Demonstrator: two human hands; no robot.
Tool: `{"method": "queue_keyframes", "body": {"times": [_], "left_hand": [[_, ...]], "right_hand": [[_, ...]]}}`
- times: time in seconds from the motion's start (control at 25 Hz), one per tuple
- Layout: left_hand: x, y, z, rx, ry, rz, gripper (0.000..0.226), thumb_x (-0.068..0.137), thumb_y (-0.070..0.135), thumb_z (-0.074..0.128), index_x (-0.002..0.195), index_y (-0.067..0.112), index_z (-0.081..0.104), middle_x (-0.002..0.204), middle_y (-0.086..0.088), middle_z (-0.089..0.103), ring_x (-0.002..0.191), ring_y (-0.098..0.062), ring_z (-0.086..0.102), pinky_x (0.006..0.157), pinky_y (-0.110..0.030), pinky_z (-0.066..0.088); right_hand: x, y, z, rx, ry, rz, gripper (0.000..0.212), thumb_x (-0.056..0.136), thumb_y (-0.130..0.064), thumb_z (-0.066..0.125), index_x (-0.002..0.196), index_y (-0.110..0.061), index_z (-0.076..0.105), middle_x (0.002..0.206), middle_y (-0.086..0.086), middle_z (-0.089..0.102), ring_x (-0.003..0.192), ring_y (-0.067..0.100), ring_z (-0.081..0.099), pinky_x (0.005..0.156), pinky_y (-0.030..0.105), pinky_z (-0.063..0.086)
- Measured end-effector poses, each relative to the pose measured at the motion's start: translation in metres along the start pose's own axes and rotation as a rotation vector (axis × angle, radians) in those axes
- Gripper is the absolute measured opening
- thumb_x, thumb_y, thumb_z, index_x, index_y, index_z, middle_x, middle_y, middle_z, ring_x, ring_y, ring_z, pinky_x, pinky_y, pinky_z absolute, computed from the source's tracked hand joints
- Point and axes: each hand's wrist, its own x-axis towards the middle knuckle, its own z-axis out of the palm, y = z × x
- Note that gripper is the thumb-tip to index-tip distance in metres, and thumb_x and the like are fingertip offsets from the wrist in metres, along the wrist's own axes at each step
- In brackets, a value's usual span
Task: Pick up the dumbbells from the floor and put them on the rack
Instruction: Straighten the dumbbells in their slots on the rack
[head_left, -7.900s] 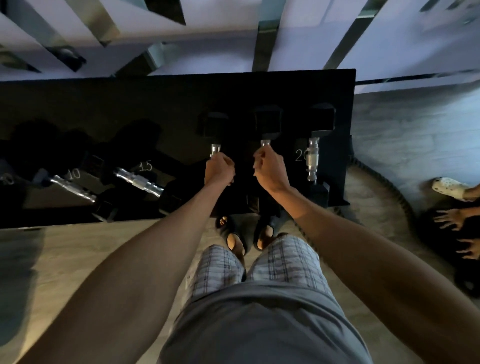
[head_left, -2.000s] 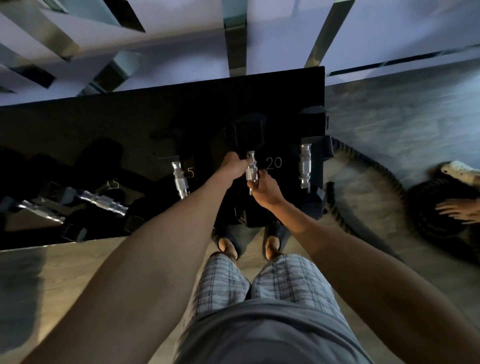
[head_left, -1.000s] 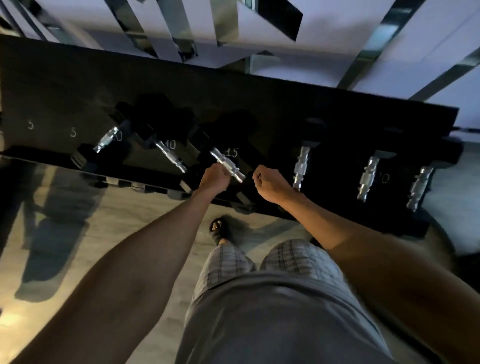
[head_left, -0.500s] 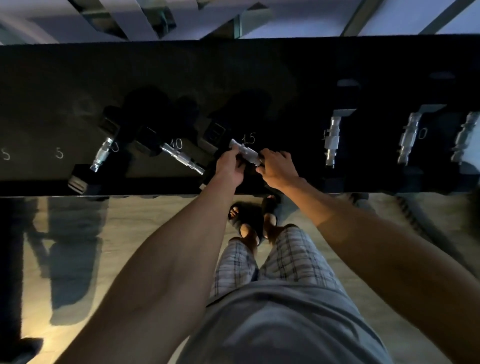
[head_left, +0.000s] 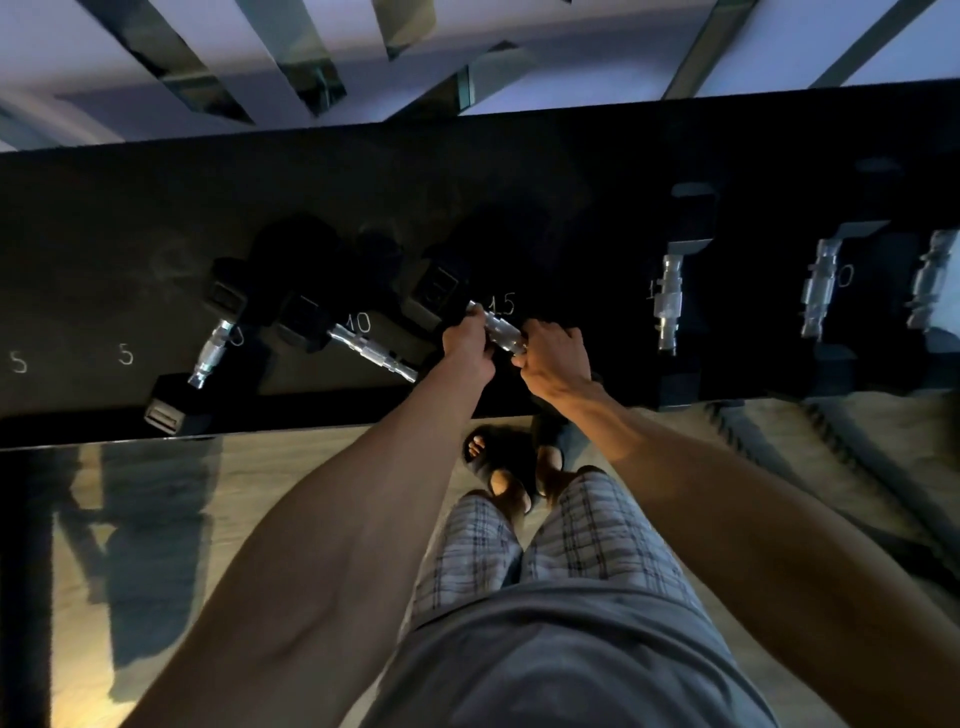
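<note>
Left grip (head_left: 467, 349): fingers clamped round the upper part of the chrome handle.
Right grip (head_left: 553, 358): fingers curled over the handle's lower end, just beside the left grip.
Held thing: black-headed dumbbell with a chrome handle (head_left: 500, 329), slanted on the rack at the white "15".
Rack: long black dumbbell rack (head_left: 519, 176), marked 5, 5, 10, 15.
Neighbours: two slanted dumbbells (head_left: 371, 352) to the left, three upright dumbbells (head_left: 667, 306) to the right.
Below: pale wooden floor (head_left: 260, 493), plaid shorts (head_left: 587, 535).

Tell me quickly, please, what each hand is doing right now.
Left hand: grips the dumbbell handle.
Right hand: grips the same handle's other end.
</note>
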Motion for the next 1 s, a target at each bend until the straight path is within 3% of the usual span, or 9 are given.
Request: {"method": "queue_keyframes", "body": {"times": [0.16, 0.32, 0.44, 0.68, 0.92, 1.0], "left_hand": [[0.001, 0.029, 0.011, 0.217, -0.021, 0.120, 0.039, 0.092, 0.022, 0.065, 0.124, 0.001, 0.056, 0.116, -0.015, 0.066, 0.102, -0.026, 0.065, 0.101, -0.044, 0.051], [0.009, 0.047, 0.025, 0.496, -0.054, 0.195, 0.031, 0.091, 0.025, 0.066, 0.115, 0.004, 0.062, 0.112, -0.012, 0.068, 0.105, -0.026, 0.066, 0.099, -0.042, 0.052], [0.016, 0.048, 0.028, 0.610, -0.085, 0.202, 0.039, 0.088, 0.029, 0.068, 0.119, 0.005, 0.063, 0.116, -0.013, 0.067, 0.107, -0.026, 0.065, 0.100, -0.043, 0.052], [0.019, 0.043, 0.024, 0.714, -0.118, 0.223, 0.047, 0.088, 0.037, 0.066, 0.124, 0.009, 0.059, 0.121, -0.009, 0.064, 0.111, -0.023, 0.062, 0.102, -0.039, 0.050], [0.005, 0.043, 0.028, 0.823, -0.099, 0.274, 0.033, 0.097, 0.026, 0.056, 0.125, 0.009, 0.058, 0.110, -0.002, 0.059, 0.103, -0.017, 0.057, 0.084, -0.026, 0.042], [0.006, 0.043, 0.028, 0.846, -0.079, 0.279, 0.036, 0.098, 0.027, 0.055, 0.129, 0.008, 0.055, 0.118, -0.005, 0.058, 0.110, -0.019, 0.056, 0.085, -0.026, 0.040]], "right_hand": [[0.001, -0.020, -0.004, 0.190, 0.015, 0.122, 0.028, 0.091, -0.031, 0.062, 0.111, -0.012, 0.054, 0.107, 0.005, 0.066, 0.105, 0.025, 0.061, 0.089, 0.039, 0.038], [0.008, -0.035, -0.003, 0.357, 0.009, 0.259, 0.033, 0.092, -0.033, 0.062, 0.115, -0.011, 0.053, 0.112, 0.006, 0.065, 0.110, 0.025, 0.059, 0.092, 0.040, 0.039], [0.011, -0.038, 0.003, 0.421, 0.002, 0.331, 0.034, 0.091, -0.034, 0.062, 0.115, -0.012, 0.051, 0.113, 0.004, 0.065, 0.111, 0.024, 0.059, 0.094, 0.041, 0.040], [0.009, -0.038, 0.005, 0.470, -0.048, 0.377, 0.035, 0.090, -0.036, 0.064, 0.113, -0.014, 0.050, 0.111, 0.004, 0.066, 0.105, 0.024, 0.064, 0.094, 0.048, 0.048], [0.009, -0.037, 0.004, 0.504, -0.079, 0.392, 0.035, 0.090, -0.036, 0.065, 0.113, -0.014, 0.050, 0.110, 0.005, 0.067, 0.102, 0.025, 0.065, 0.092, 0.051, 0.049], [0.009, -0.037, 0.005, 0.507, -0.077, 0.387, 0.035, 0.090, -0.036, 0.064, 0.113, -0.014, 0.049, 0.110, 0.005, 0.066, 0.102, 0.025, 0.064, 0.092, 0.051, 0.049]]}}
